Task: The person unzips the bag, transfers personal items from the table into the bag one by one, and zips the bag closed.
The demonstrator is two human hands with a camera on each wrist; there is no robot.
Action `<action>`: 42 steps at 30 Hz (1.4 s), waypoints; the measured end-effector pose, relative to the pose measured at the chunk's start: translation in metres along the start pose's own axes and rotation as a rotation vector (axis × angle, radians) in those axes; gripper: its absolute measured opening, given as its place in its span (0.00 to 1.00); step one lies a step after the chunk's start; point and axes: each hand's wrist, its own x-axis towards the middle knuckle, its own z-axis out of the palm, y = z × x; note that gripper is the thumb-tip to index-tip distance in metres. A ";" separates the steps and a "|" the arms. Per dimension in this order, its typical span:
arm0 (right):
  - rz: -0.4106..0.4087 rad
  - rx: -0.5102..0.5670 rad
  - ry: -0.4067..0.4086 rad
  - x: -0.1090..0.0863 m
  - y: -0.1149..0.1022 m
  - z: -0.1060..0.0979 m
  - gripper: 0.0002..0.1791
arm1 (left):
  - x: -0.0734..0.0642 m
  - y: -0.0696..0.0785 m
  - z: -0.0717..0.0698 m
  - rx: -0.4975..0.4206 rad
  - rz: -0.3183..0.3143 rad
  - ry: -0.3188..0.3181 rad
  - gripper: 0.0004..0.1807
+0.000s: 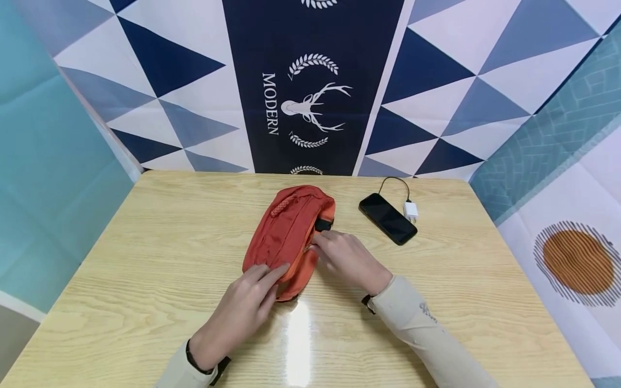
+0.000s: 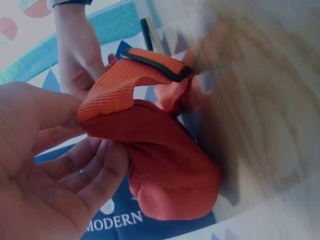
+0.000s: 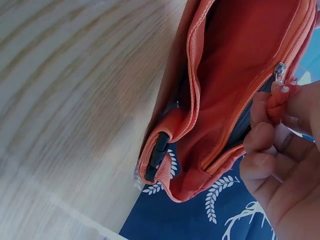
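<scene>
A red waist bag [image 1: 283, 231] with orange straps lies at a slant on the wooden table. My left hand [image 1: 237, 312] grips its near end, thumb and fingers on the cloth beside the orange strap [image 2: 112, 92]. At the bag's right side, my right hand [image 1: 351, 261] pinches the orange cord pull [image 3: 276, 102] of the zipper. The metal slider [image 3: 280, 69] sits partway along the zip. Below it the zip is parted, and dark lining [image 3: 242, 120] shows in the gap. A black buckle [image 3: 157, 156] hangs on the strap. What the bag contains is hidden.
Right of the bag, a black phone [image 1: 388, 219] lies face up on the table. Beside it is a white charger plug [image 1: 410, 210] with a thin black cable [image 1: 395, 178]. A patterned cloth [image 1: 310, 108] hangs behind the table's far edge.
</scene>
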 end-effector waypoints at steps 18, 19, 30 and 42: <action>0.037 -0.017 0.054 -0.002 0.028 0.006 0.02 | -0.007 -0.009 -0.002 0.044 -0.007 0.010 0.23; 0.041 -0.011 0.052 -0.003 0.029 0.007 0.03 | -0.008 -0.009 -0.001 0.042 -0.005 0.011 0.23; 0.048 -0.055 0.085 -0.004 0.037 0.007 0.02 | -0.008 -0.009 -0.001 0.039 -0.027 -0.012 0.23; 0.094 -0.059 0.130 -0.004 0.045 0.003 0.05 | -0.006 -0.012 -0.006 0.032 -0.029 -0.021 0.23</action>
